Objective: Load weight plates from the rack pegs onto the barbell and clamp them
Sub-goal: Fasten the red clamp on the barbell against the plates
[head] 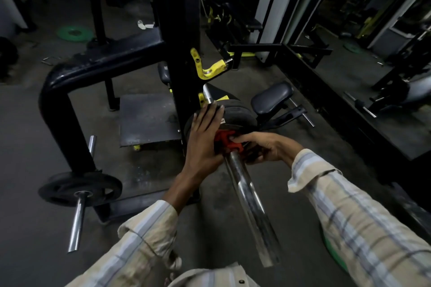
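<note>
Chrome barbell sleeve (250,205) runs from lower centre up to frame centre. Red plastic collar clamp (225,141) sits on it against stacked black weight plates (235,114). Right hand (263,147) pinches the clamp; left hand (205,137) lies flat, fingers straight, on the plates.

A red clamp (224,141) was seen on a chrome barbell sleeve (249,202) against black weight plates (235,114). Sleeves (363,212) were patterned in beige plaid with pale blue and grey stripes. Yellow hooks (207,68) were fitted on the black rack (179,30); a green plate (74,33) lay on grey flooring (28,123).
</note>
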